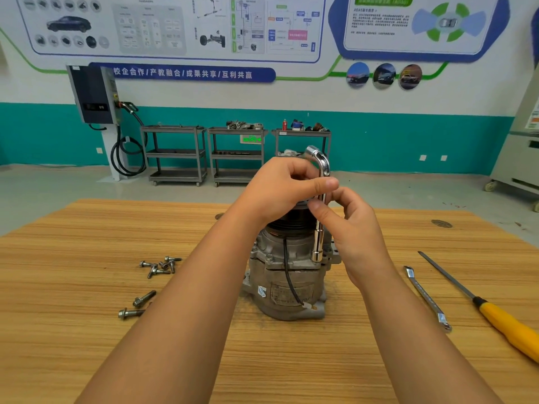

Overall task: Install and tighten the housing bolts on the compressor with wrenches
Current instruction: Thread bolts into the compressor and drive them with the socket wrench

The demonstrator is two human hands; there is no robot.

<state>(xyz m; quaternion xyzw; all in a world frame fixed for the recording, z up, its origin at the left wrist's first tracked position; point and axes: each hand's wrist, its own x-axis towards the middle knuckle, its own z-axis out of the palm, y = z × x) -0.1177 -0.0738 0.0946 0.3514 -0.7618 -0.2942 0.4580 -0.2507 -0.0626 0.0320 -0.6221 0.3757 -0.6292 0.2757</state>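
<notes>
The grimy grey compressor [287, 282] stood upright, black pulley topmost; fingers of the left hand [280, 189] and right hand [357, 231] pinched the chrome L-wrench [318, 237].

The compressor [287, 275] stands upright at the middle of the table [87, 287]. A socket wrench [319, 228] stands upright on its right flange, with the left hand [284, 191] round its upper bend and the right hand [354, 228] pinching the shaft just below. Loose bolts [159, 265] lie left of the compressor. A flat wrench [427, 297] and, farther right, a screwdriver [481, 304] lie to its right. Behind the table, three carts [236, 154] stand along the wall [379, 135].
</notes>
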